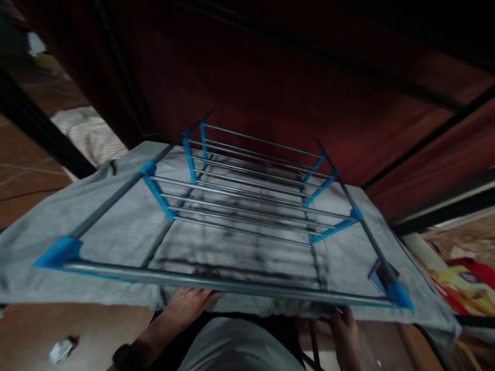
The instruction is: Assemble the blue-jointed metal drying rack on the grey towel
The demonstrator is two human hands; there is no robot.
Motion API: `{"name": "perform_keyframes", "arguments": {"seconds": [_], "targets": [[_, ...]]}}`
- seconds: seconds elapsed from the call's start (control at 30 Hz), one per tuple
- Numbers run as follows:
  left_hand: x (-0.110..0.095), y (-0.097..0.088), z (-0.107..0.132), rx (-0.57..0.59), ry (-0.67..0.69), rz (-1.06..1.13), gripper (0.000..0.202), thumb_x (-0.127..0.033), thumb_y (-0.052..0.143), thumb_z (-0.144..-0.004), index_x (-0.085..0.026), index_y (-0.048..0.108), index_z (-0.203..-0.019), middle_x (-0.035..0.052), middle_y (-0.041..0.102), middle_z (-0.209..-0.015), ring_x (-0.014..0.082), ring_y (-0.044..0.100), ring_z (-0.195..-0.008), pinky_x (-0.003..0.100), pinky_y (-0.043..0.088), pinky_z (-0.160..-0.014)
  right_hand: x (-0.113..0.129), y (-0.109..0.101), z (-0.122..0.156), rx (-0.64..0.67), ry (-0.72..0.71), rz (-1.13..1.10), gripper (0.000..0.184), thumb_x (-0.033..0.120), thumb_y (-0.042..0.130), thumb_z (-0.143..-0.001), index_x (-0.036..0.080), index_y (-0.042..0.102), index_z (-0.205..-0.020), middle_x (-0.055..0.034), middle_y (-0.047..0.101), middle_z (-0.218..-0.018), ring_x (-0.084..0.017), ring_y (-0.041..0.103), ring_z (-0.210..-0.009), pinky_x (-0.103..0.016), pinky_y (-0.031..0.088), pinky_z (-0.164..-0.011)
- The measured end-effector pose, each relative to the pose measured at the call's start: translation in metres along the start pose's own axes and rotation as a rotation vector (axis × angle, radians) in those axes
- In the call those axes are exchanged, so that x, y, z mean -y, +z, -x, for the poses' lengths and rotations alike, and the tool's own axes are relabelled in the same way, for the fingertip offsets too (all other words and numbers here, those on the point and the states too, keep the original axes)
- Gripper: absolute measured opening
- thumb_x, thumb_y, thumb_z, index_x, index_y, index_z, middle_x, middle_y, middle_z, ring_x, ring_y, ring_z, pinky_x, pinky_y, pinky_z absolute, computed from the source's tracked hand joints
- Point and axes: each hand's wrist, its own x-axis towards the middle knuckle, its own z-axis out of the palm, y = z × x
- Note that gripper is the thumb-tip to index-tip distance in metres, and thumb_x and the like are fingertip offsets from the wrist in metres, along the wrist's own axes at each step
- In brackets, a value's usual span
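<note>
A folding metal rack [247, 206] with grey tubes and blue plastic joints stands in front of me. A grey cloth cover [116, 226] is draped over its lower tier and hangs off the sides. My left hand [189, 304] reaches under the front bar and touches the cloth's front edge, fingers bent against it. My right hand [344, 322] is at the cloth's front edge near the right corner, partly hidden by the fabric, fingers curled on it.
A dark red wall or panel [294, 77] rises behind the rack. A pale patterned cloth [88, 134] lies at the left on the floor. Colourful packaging [464, 283] sits at the right. A crumpled white scrap [62, 350] lies on the floor bottom left.
</note>
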Motion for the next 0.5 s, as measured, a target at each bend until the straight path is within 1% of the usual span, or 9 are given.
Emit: {"name": "perform_keyframes", "arguments": {"seconds": [0.1, 0.17, 0.23, 0.27, 0.3, 0.33, 0.37, 0.43, 0.5], "targets": [[0.007, 0.003, -0.003, -0.011, 0.067, -0.046, 0.030, -0.028, 0.044, -0.099, -0.029, 0.068, -0.116, 0.0047, 0.074, -0.109, 0.0222, 0.069, -0.098, 0.037, 0.050, -0.090, -0.013, -0.026, -0.014, -0.186, 0.089, -0.062, 0.033, 0.055, 0.062, -0.070, 0.024, 0.060, -0.081, -0.0033, 0.065, -0.075, -0.027, 0.064, -0.071, -0.045, 0.056, -0.064], [0.006, 0.005, -0.003, -0.058, 0.148, -0.090, 0.032, -0.026, 0.045, -0.097, -0.029, 0.067, -0.120, 0.0044, 0.073, -0.112, 0.0216, 0.069, -0.098, 0.035, 0.051, -0.090, 0.001, -0.047, -0.029, -0.441, 0.092, -0.170, 0.029, 0.048, 0.065, -0.066, 0.024, 0.059, -0.080, -0.0022, 0.063, -0.076, -0.024, 0.062, -0.072, -0.043, 0.055, -0.069], [0.002, 0.007, 0.000, -0.120, 0.230, -0.142, 0.039, -0.019, 0.045, -0.095, -0.030, 0.065, -0.126, 0.0042, 0.072, -0.117, 0.0210, 0.068, -0.102, 0.033, 0.051, -0.090, 0.036, -0.069, -0.047, -0.690, -0.009, -0.358, 0.024, 0.039, 0.068, -0.064, 0.024, 0.057, -0.080, -0.0019, 0.062, -0.079, -0.023, 0.061, -0.075, -0.043, 0.053, -0.074], [-0.001, 0.007, 0.002, -0.150, 0.279, -0.162, 0.044, -0.014, 0.043, -0.094, -0.031, 0.063, -0.129, 0.0036, 0.071, -0.119, 0.0203, 0.067, -0.105, 0.033, 0.051, -0.092, 0.060, -0.080, -0.054, -0.764, -0.089, -0.443, 0.022, 0.034, 0.070, -0.062, 0.024, 0.059, -0.080, -0.0021, 0.062, -0.081, -0.021, 0.060, -0.076, -0.043, 0.052, -0.077], [-0.005, 0.007, 0.004, -0.171, 0.335, -0.176, 0.051, -0.009, 0.040, -0.092, -0.032, 0.060, -0.133, 0.0026, 0.070, -0.122, 0.0195, 0.066, -0.109, 0.032, 0.050, -0.095, 0.088, -0.090, -0.060, -0.780, -0.173, -0.524, 0.021, 0.028, 0.072, -0.061, 0.024, 0.060, -0.078, -0.0020, 0.062, -0.081, -0.020, 0.060, -0.074, -0.043, 0.050, -0.078], [-0.009, 0.007, 0.005, -0.192, 0.397, -0.187, 0.057, -0.006, 0.037, -0.091, -0.032, 0.057, -0.137, 0.0017, 0.069, -0.126, 0.0184, 0.064, -0.113, 0.032, 0.049, -0.098, 0.117, -0.100, -0.064, -0.785, -0.281, -0.598, 0.019, 0.024, 0.072, -0.061, 0.022, 0.061, -0.076, -0.0024, 0.061, -0.079, -0.018, 0.059, -0.072, -0.042, 0.049, -0.078], [-0.012, 0.006, 0.006, -0.210, 0.464, -0.193, 0.061, -0.003, 0.035, -0.090, -0.032, 0.054, -0.140, 0.0010, 0.066, -0.130, 0.0176, 0.061, -0.118, 0.031, 0.047, -0.102, 0.146, -0.108, -0.066, -0.700, -0.358, -0.648, 0.018, 0.022, 0.073, -0.061, 0.021, 0.062, -0.075, -0.0027, 0.060, -0.078, -0.017, 0.059, -0.071, -0.041, 0.048, -0.078], [-0.017, 0.005, 0.006, -0.246, 0.595, -0.198, 0.062, -0.002, 0.035, -0.089, -0.030, 0.051, -0.142, 0.0002, 0.061, -0.138, 0.0167, 0.056, -0.126, 0.030, 0.044, -0.107, 0.199, -0.116, -0.066, -0.486, -0.479, -0.588, 0.013, 0.022, 0.072, -0.068, 0.021, 0.064, -0.079, -0.0036, 0.060, -0.082, -0.016, 0.059, -0.075, -0.039, 0.048, -0.079], [-0.018, 0.004, 0.003, -0.277, 0.646, -0.197, 0.059, -0.002, 0.037, -0.090, -0.028, 0.052, -0.141, 0.0002, 0.058, -0.141, 0.0163, 0.053, -0.130, 0.029, 0.044, -0.108, 0.238, -0.113, -0.067, -0.095, -0.511, -0.355, 0.012, 0.029, 0.065, -0.082, 0.023, 0.068, -0.092, -0.0053, 0.063, -0.089, -0.016, 0.060, -0.083, -0.035, 0.048, -0.082]]}}
